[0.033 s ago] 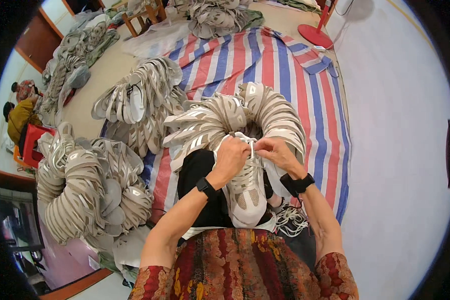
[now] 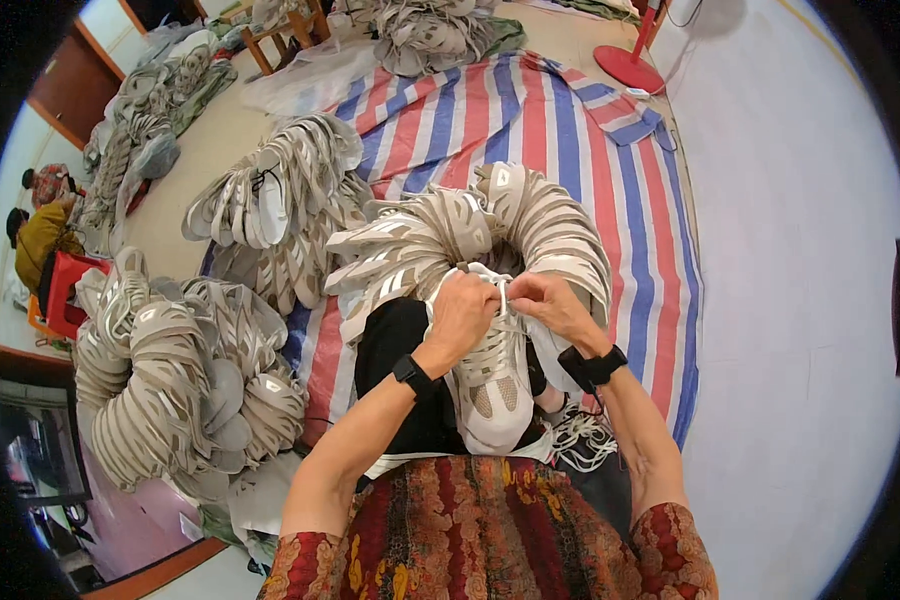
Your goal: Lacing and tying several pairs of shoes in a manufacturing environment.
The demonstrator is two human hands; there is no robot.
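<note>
Beige mesh and off-white panelling: one shoe upper (image 2: 497,420) lies between the two hands, at the worker's lap, toe pointing back toward the worker's body, throat facing up. White lace (image 2: 503,297) criss-crosses down its front.

Left hand (image 2: 463,312): fingers curled in, at the upper's top end beside the lace. Fingertips mostly turned away from view; cannot tell whether they pinch lace or the upper's edge. Right hand (image 2: 553,304): thumb and forefinger drawn together, pinching the white lace; back of hand outward. Hands near each other, one either side of the lacing. Black band (image 2: 411,376) on left wrist; dark strap (image 2: 594,366) on right.

Surroundings. Directly ahead: curved row of nested uppers (image 2: 562,232), on a red, white and blue striped sheet (image 2: 640,265). To the worker's left: further bundles (image 2: 150,390), similarly coloured. Loose heap of white laces (image 2: 582,440) just below the right wrist. Far left, co-worker in mustard top (image 2: 47,240), beside a red stool (image 2: 66,290). Far side of sheet: round red base (image 2: 629,70).
</note>
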